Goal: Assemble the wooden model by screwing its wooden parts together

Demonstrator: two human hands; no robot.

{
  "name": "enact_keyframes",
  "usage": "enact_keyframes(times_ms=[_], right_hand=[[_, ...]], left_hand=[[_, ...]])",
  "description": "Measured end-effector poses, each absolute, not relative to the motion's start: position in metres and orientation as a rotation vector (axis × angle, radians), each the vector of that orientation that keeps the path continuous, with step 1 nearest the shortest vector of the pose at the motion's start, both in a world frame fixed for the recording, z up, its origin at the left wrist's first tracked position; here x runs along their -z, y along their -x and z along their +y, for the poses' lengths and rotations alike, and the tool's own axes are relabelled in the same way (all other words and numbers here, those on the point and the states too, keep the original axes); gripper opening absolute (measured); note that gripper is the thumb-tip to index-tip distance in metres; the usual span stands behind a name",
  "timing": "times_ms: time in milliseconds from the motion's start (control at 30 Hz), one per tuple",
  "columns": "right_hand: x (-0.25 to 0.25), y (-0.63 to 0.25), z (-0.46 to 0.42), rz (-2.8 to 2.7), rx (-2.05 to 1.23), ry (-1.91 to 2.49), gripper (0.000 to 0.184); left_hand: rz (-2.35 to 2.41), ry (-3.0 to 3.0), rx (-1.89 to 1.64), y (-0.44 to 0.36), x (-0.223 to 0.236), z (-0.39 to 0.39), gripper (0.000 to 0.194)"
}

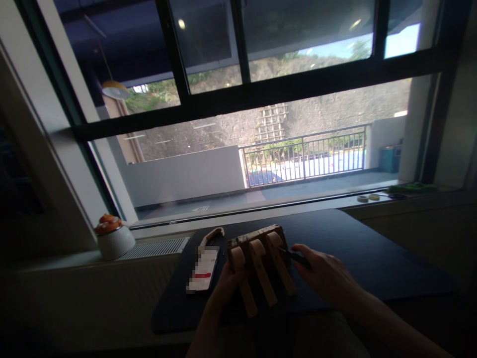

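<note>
Over the worktop [357, 248], my left hand [228, 282] grips the bark-edged wooden hook rack [257, 235] while my right hand [323, 271] clasps a slim dark tool [300, 258], tip at the rightmost hook [286, 273].

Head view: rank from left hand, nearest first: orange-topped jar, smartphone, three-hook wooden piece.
1. Three-hook wooden piece: in the left hand.
2. Smartphone: on the table, just left.
3. Orange-topped jar: far left, by the window.
</note>
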State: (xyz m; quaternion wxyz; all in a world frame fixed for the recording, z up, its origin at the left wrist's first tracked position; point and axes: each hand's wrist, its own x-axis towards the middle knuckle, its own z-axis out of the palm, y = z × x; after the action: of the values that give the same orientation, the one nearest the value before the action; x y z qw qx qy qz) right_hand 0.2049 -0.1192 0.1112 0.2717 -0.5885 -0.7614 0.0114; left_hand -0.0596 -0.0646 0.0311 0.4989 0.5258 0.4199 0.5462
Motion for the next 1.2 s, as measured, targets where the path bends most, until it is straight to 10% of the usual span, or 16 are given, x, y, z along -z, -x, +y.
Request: enact_keyframes(times_ms=[1200], right_hand=[[-0.111, -0.206, -0.126, -2.163, 0.136, 1.427, 0.028]], left_hand=[[1.015, -1.279, -1.302, 0.06, -0.031, -0.066, 0.049]])
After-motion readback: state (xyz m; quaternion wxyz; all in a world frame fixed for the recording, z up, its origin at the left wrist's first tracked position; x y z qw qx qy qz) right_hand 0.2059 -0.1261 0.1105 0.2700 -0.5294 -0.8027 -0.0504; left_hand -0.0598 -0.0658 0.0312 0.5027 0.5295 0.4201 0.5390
